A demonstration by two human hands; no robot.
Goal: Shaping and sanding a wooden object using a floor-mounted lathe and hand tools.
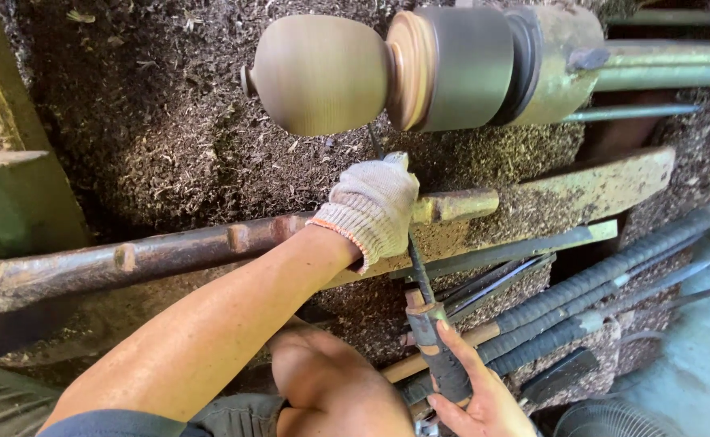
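Dark wood shavings [153,121] cover the whole bed of a lathe, heaped under and behind the work, with pale concrete floor showing at the far right edge.

A long turning chisel [420,279] runs between the two hands. Its thin steel shaft passes under the gloved left hand [374,209], whose fingers curl down over it and press it against the wooden tool rest [201,247]. The tip, just beyond those fingers, is hard to make out against the shavings. The bare right hand [476,400] wraps loosely around the taped handle lower down, thumb laid along it; the palm is cut off by the bottom edge.

Just above the left fingers spins a rounded wooden vessel [318,73], blurred by motion, its hollow facing away so any contents cannot be seen. It is mounted on a wooden chuck disc [410,71] and a grey metal drum [472,65].

To the right of the right hand lie several spare tools with wrapped handles [598,303], partly buried in shavings.
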